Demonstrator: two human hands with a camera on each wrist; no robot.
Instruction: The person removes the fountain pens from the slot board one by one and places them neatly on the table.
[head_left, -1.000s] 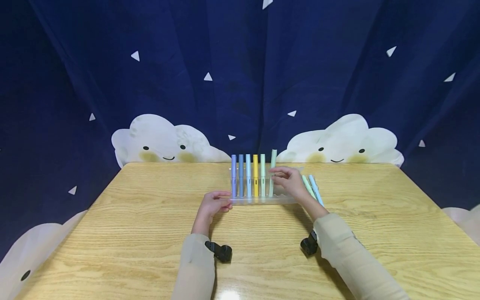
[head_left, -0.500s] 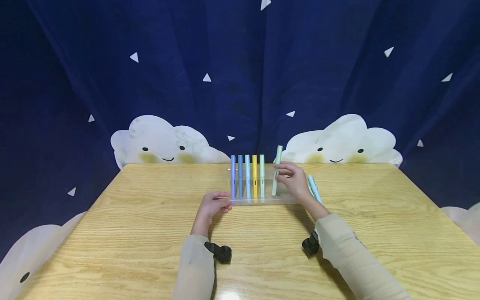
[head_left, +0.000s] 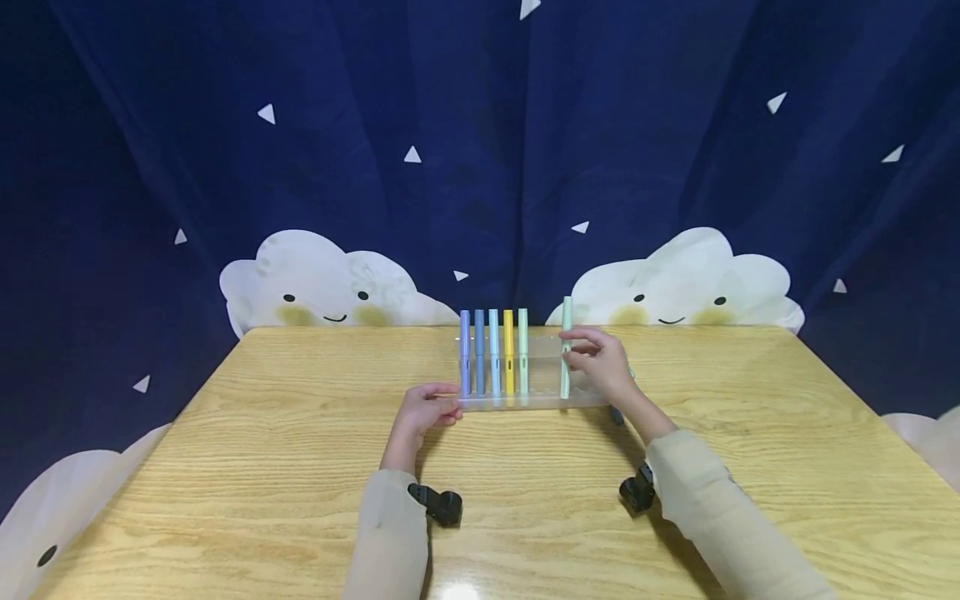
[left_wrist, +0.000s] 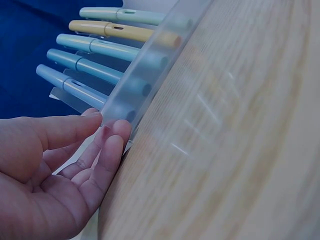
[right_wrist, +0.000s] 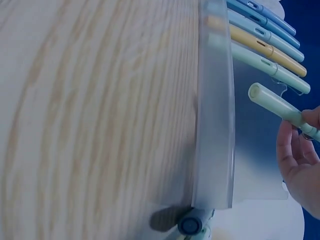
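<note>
The right hand [head_left: 603,364] has a tight pinch on a pale green, tube-shaped pen [right_wrist: 275,104], between its thumb and fingers. That pen stands almost straight up at the right part of a long, see-through plastic rack [right_wrist: 215,150]. From the right wrist, its low end looks near the rack's front ledge but apart from it. The left hand [head_left: 425,408] holds the rack's left end with its fingertips. In the left part of the rack, five pens stand in a row: a purple-blue pen [head_left: 465,354], a darker blue pen [head_left: 480,354], a light blue pen [head_left: 494,354], a bright yellow pen [head_left: 509,354] and another green pen [head_left: 523,354]. Just by the rack's right end is a round, blue pen end [right_wrist: 190,225]. All this is on a light brown wooden table [head_left: 300,467]. Behind hangs a dark blue curtain [head_left: 480,125] with white triangles and smiling clouds.
</note>
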